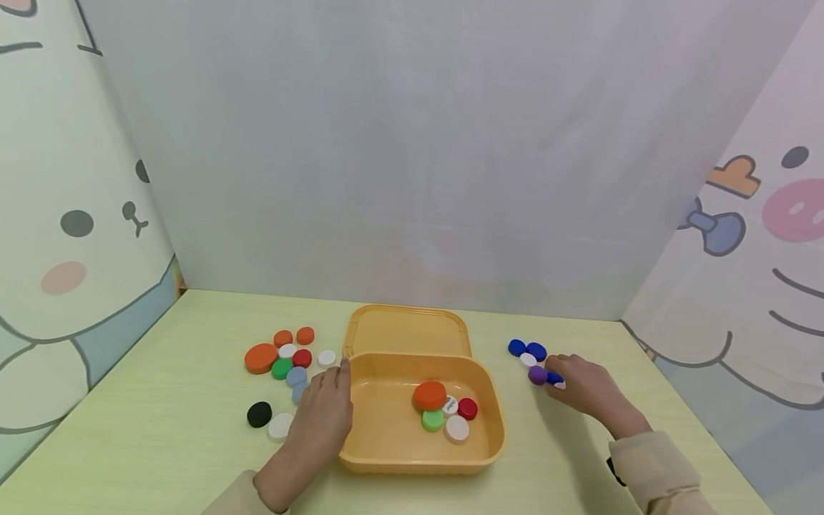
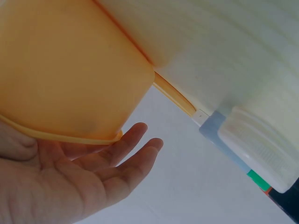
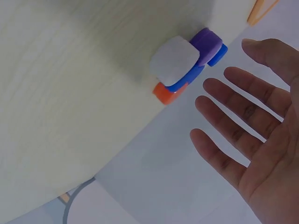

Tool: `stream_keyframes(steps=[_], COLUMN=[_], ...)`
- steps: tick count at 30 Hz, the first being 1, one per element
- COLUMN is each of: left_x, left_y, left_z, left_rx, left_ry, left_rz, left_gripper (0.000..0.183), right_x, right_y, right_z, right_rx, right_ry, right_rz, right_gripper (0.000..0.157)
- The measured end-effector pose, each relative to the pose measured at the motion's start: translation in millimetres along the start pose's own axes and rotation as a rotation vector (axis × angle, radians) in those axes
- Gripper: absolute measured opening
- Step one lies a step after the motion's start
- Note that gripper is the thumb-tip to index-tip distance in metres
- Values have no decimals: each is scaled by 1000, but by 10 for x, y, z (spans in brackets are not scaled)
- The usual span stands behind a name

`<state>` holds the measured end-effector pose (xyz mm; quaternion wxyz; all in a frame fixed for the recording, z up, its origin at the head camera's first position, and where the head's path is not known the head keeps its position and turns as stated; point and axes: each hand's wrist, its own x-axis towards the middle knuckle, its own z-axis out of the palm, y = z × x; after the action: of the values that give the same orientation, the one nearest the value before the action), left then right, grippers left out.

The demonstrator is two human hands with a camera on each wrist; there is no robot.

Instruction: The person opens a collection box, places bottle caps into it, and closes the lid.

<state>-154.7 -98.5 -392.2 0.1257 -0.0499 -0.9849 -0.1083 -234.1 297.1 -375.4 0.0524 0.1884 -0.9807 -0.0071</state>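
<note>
My left hand (image 1: pixel 322 411) rests at the left rim of an orange plastic container (image 1: pixel 380 458), its fingers loosely extended. In the left wrist view, its fingers (image 2: pixel 124 144) lie against the container's rim. Inside the container are a large orange bottle cap (image 1: pixel 429 395), a light green cap (image 1: pixel 433 420), a red cap (image 1: pixel 467 408) and white caps (image 1: pixel 457 429). On the right, my right hand (image 1: pixel 587 390) hovers by a cluster of caps, fingers spread and holding nothing in the right wrist view. Nearest are a purple cap (image 3: pixel 207 45), a white cap (image 3: pixel 175 60) and an orange cap (image 3: pixel 167 94).
Behind the container lies its orange lid (image 1: pixel 405 330). Left of it are several caps, among them a large orange cap (image 1: pixel 260 358), a green cap (image 1: pixel 282 369), a black cap (image 1: pixel 260 414) and a white cap (image 1: pixel 280 426). Blue caps (image 1: pixel 517 347) lie at the right.
</note>
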Motion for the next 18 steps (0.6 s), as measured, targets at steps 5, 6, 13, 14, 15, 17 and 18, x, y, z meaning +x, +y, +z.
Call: stream_keyframes(steps=[5, 6, 13, 14, 15, 17, 18], left_x=[-1, -1, -2, -2, -2, -3, -2], left_y=[0, 0, 10, 11, 12, 10, 9], left_z=[-3, -4, -11, -11, -11, -9, -7], left_rx=[0, -1, 1, 2, 4, 10, 13], left_ry=[5, 4, -8, -9, -8, -2, 1], left_rz=[3, 3, 1, 2, 2, 6, 8], left_gripper=[58, 58, 59, 59, 59, 59, 59], right_x=[-45, -51, -87, -95, -102, -111, -114], right_y=[103, 117, 170, 173, 177, 183, 185], right_z=[74, 84, 117, 120, 125, 134, 141], right_rx=[-5, -6, -7, -6, -6, -4, -3], right_ry=[-39, -46, -41, -39, -37, -36, -37], right_rz=[29, 36, 50, 51, 53, 55, 56], right_gripper=[22, 22, 23, 23, 22, 21, 21])
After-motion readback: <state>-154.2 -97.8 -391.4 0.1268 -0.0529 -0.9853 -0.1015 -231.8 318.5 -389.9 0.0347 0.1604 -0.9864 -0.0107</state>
